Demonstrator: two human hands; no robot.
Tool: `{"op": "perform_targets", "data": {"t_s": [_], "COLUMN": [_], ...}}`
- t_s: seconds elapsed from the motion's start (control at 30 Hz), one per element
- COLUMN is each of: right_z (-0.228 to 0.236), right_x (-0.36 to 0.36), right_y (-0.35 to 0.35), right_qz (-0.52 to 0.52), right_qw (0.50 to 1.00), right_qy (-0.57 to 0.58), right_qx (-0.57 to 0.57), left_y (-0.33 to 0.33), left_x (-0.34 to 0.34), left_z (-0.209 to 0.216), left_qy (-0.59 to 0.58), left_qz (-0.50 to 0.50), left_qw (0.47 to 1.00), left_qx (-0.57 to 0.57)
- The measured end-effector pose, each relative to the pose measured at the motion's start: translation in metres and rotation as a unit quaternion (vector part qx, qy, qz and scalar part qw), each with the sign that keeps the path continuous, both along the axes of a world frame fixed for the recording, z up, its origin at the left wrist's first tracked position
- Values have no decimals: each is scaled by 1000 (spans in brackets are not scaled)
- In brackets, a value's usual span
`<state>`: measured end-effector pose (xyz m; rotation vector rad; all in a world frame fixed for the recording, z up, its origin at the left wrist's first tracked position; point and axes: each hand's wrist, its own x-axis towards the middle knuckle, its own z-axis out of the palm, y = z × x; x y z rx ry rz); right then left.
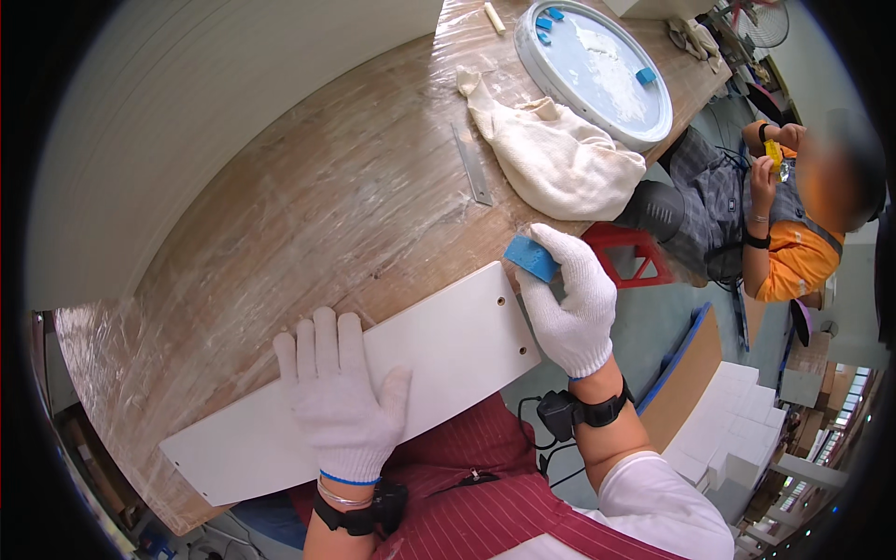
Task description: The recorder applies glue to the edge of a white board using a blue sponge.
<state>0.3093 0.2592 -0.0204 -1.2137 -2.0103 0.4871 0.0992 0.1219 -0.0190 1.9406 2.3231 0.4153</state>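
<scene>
A long white panel (446, 347) lies across the near edge of the plastic-covered table, with two holes at its right end. My left hand (341, 387), in a white knit glove, rests flat on it with the fingers stretched out. Just off the panel's right end, my gloved right hand (571, 303) pinches a small blue block (531, 258) between thumb and fingers. Beyond that hand a bunched cream cloth (560, 159) lies on the table, with a flat metal blade (473, 166) beside it.
A round white lid (551, 82) at the far right carries white powder and several small blue pieces (646, 76). Near it lies a short whitish stick (495, 19). A person in an orange shirt (793, 252) sits beyond the table, near a red stool (627, 254). White boxes (733, 420) stand at right.
</scene>
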Motion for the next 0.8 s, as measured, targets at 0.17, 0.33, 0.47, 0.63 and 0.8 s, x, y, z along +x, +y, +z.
{"op": "perform_targets", "data": {"t_s": [0.17, 0.33, 0.47, 0.63, 0.8], "right_z": [-3, -8, -7, -4, -7], "right_x": [6, 14, 3, 18, 59], "right_y": [-13, -20, -7, -26, -83], "right_qz": [8, -34, -20, -13, -49], "right_qw": [999, 995, 996, 995, 982], "right_qy": [2, 58, 55, 17, 29], "right_qx": [-53, -74, -72, -99, -181], "left_y": [-1, 0, 2, 3, -4], "left_x": [-2, -1, 1, 2, -2], "left_z": [1, 5, 3, 4, -5], "left_qy": [-7, -5, -1, 2, 26], "left_qz": [4, 5, 4, 4, -3], "left_qw": [999, 999, 999, 998, 999], "left_qx": [-39, -44, -48, -55, -20]}}
